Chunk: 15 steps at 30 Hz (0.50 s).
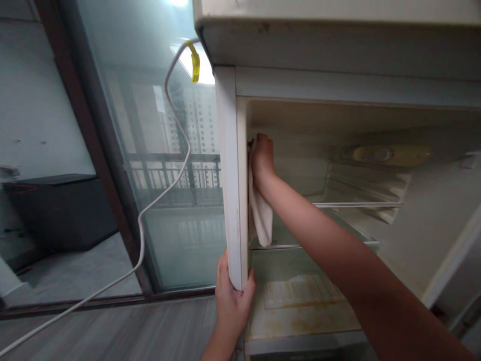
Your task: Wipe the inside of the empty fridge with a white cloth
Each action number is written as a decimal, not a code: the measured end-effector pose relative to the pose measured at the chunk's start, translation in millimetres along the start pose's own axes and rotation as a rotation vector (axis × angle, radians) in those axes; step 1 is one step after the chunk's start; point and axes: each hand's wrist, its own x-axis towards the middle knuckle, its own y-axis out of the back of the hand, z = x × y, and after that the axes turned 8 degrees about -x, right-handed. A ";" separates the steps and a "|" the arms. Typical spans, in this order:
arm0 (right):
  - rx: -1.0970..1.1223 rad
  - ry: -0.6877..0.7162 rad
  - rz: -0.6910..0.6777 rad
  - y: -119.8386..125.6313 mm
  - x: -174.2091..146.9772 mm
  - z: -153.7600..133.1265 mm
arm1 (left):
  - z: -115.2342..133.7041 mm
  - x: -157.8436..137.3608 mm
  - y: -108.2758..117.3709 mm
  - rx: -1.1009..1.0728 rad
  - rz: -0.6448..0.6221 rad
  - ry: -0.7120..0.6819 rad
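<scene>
Inside an open refrigerator (285,86), my right hand (263,158) is closed around a white cloth (262,215). The cloth is against the inner left wall near the top, and its loose end hangs down past the wrist. Lower down, my left hand (233,296) grips the front edge of the refrigerator's left side wall (232,200), thumb on the inner face and fingers around the outside. My right forearm crosses in front of the glass shelves and hides part of them.
Glass shelves with pale front strips (356,204) span the compartment. A yellowed light and dial housing (391,154) is on the right wall. Brownish stains mark the bottom ledge (300,321). A white cord (141,230) with a yellow tag (195,65) runs beside the glass door (180,250).
</scene>
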 end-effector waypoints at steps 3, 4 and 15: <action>0.025 0.040 -0.017 8.8 -32.2 -5.1 | 1.9 -0.7 1.1 0.004 0.005 -0.003; 0.032 0.049 -0.035 11.2 -42.6 -4.8 | 2.7 -0.8 1.2 0.005 0.004 0.001; 0.011 0.127 -0.027 59.8 -118.9 -7.2 | 20.2 0.9 5.6 0.071 0.091 -0.206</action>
